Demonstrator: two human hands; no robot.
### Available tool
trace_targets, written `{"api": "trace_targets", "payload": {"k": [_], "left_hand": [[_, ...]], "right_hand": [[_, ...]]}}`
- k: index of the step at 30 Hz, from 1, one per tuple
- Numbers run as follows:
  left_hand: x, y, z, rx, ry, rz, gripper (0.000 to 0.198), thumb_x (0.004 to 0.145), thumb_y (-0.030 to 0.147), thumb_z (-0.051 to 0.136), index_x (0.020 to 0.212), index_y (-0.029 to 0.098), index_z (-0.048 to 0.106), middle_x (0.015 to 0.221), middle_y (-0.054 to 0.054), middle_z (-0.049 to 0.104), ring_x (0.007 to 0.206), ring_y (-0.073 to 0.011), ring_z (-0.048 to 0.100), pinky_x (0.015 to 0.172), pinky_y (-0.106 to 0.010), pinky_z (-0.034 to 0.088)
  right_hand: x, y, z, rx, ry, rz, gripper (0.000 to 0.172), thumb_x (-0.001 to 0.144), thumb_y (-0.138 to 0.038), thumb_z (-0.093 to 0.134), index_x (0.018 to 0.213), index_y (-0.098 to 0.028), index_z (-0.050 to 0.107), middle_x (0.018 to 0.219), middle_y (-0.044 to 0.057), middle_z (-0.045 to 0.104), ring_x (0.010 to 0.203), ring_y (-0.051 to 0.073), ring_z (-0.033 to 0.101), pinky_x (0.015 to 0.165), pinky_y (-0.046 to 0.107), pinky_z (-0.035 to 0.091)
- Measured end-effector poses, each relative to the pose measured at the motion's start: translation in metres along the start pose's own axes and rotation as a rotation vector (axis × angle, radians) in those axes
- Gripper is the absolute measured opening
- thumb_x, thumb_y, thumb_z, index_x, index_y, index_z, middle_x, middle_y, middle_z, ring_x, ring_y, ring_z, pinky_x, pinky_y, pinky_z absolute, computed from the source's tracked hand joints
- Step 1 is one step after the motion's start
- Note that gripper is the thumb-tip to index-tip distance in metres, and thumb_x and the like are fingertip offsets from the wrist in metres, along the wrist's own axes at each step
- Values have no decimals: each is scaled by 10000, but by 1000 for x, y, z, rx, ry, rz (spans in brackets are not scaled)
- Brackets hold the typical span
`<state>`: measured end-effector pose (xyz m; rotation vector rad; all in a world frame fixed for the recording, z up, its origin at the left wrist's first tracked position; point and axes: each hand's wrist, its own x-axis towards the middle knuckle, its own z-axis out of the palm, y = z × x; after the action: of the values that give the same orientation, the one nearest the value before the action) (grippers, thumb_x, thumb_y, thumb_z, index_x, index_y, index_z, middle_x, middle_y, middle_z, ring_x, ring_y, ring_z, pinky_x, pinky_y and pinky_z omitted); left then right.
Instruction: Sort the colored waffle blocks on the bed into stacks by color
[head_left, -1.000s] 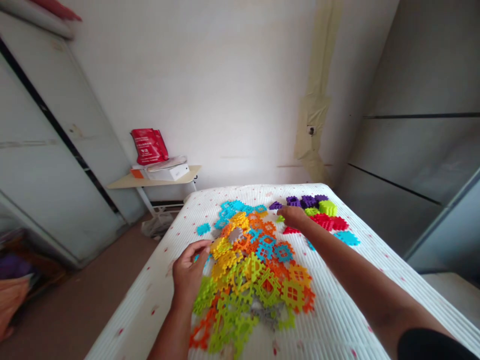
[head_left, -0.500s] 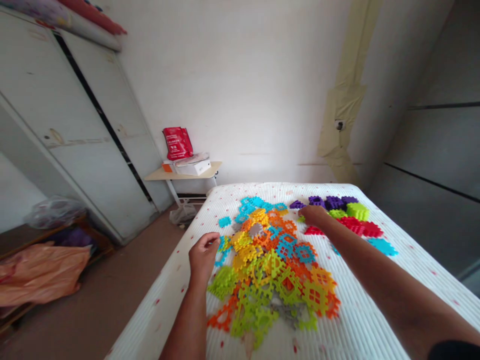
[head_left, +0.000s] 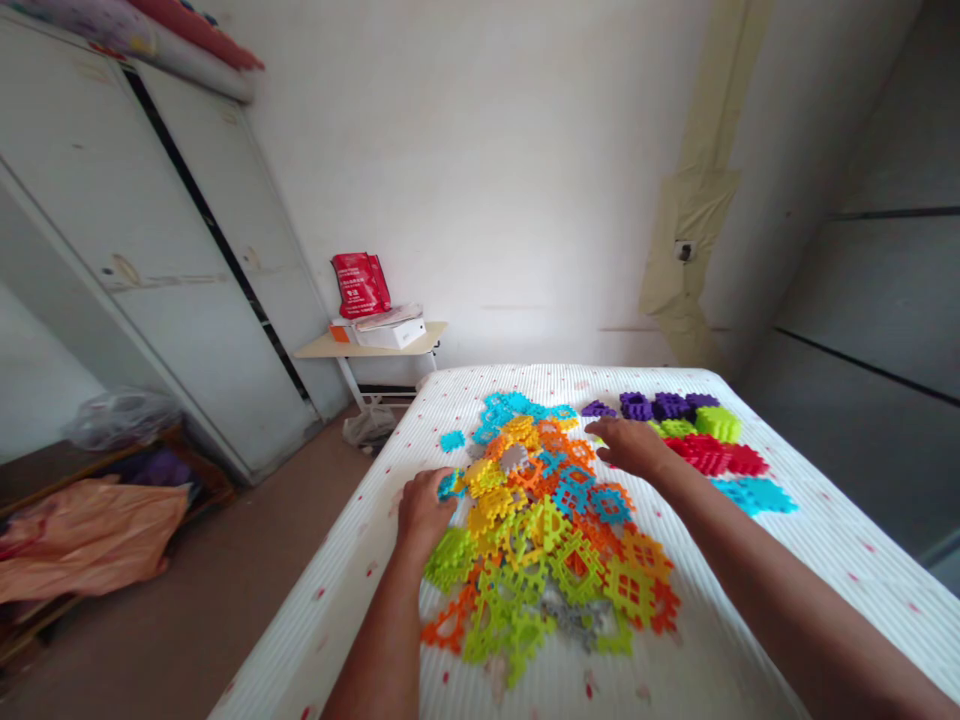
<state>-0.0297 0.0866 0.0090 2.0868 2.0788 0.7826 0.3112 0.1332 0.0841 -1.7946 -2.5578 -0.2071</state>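
My left hand (head_left: 426, 508) is at the left edge of the pile, with its fingers curled around a small blue interlocking plastic piece (head_left: 450, 486). Over the far right side of the pile, my right hand (head_left: 628, 446) reaches in with fingers apart and nothing visible between them. Below the hands spreads a loose heap of notched pieces: yellow pieces (head_left: 489, 478), orange pieces (head_left: 551, 440), blue pieces (head_left: 574, 492) and green pieces (head_left: 574, 562). A grey piece (head_left: 514, 458) lies on top near the middle.
Sorted stacks line the right side: purple pieces (head_left: 670, 405), a green stack (head_left: 718, 424), red pieces (head_left: 712, 455) and blue pieces (head_left: 756, 494). All rest on a white ribbed bed cover (head_left: 739, 590). Behind stands a small table (head_left: 319, 348) with a red bag (head_left: 361, 284).
My left hand has moved right onto the blue piece at the pile's edge. My right hand has drawn slightly nearer and left, its fingers now spread. The view has shifted a little.
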Motion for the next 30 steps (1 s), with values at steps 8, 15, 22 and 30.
{"api": "trace_targets", "payload": {"k": [8, 15, 22, 30], "left_hand": [[-1, 2, 0, -57, 54, -72, 291, 835, 243, 430, 1029, 174, 635, 998, -80, 675, 943, -198, 602, 850, -302, 426], [1, 1, 6, -113, 36, 3, 306, 737, 218, 573, 1030, 172, 650, 1042, -89, 658, 996, -201, 584, 906, -312, 407], [1, -1, 7, -169, 101, -66, 302, 795, 243, 477, 1039, 169, 638, 1035, -94, 670, 991, -213, 595, 900, -325, 415], [-6, 12, 0, -738, 205, -207, 376, 736, 489, 560, 886, 152, 634, 771, -36, 678, 737, -191, 630, 669, -280, 484]], "right_hand": [[-28, -14, -19, 120, 71, -7, 356, 819, -251, 532, 1170, -241, 593, 1141, 75, 641, 965, 219, 633, 810, 313, 484], [-31, -16, -11, 147, 62, -29, 337, 822, -252, 518, 1147, -245, 606, 1146, 68, 638, 956, 216, 634, 798, 309, 473], [-32, -15, -11, 181, 76, -35, 323, 823, -276, 523, 1133, -243, 611, 1140, 58, 642, 952, 217, 634, 783, 299, 472], [-36, -25, -15, 257, 104, -55, 306, 837, -273, 515, 1123, -258, 620, 1111, 59, 650, 936, 203, 633, 786, 291, 469]]}}
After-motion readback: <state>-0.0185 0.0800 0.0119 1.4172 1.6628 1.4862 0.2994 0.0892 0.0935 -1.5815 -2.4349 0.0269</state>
